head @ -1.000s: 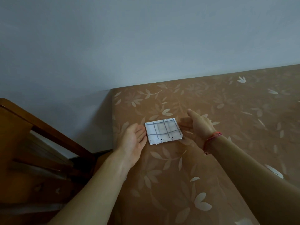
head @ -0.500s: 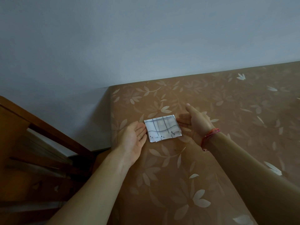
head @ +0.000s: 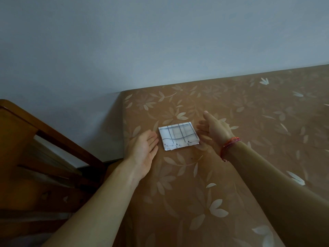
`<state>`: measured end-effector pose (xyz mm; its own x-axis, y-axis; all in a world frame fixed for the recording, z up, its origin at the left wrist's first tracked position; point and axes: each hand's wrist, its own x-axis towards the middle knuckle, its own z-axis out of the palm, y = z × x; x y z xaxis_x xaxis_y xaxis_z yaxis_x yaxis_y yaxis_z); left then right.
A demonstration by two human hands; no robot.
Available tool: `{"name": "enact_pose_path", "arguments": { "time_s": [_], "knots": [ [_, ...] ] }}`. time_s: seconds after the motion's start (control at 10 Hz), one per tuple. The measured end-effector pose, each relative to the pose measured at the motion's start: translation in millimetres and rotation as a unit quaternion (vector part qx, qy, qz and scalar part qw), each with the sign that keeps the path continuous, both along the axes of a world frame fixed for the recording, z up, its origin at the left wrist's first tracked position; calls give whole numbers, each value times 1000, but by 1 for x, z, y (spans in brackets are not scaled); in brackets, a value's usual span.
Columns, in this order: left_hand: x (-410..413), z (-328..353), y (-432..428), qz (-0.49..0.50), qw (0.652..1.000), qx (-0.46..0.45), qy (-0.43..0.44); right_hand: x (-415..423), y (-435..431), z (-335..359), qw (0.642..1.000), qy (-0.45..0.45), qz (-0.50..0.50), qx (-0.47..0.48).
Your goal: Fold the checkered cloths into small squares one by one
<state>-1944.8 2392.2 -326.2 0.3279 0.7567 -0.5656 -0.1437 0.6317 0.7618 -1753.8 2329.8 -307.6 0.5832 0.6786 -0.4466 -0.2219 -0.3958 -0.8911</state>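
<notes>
Nearest, left hand (head: 144,150), fingers straight, empty, at nine o'clock just beside the folded checkered cloth (head: 178,135) on the table (head: 231,175). Beyond, at three o'clock, right hand (head: 213,130), spread, empty. Likely light, limp; best pinched through stacked edges.

Cloth (head: 178,135) inner layers hidden; chair (head: 21,132) cropped.

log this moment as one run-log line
checkered cloth: folded small, flat on table | left hand: open, by its left edge | right hand: open, by its right edge | contact: unclear
</notes>
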Motion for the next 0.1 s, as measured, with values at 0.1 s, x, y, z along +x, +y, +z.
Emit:
{"name": "enact_pose_path", "arguments": {
  "time_s": [0.1],
  "knots": [
    [-8,12,-14,-9,996,62,66,-9,-13,14,999,-33,2,-16]
  ]
}}
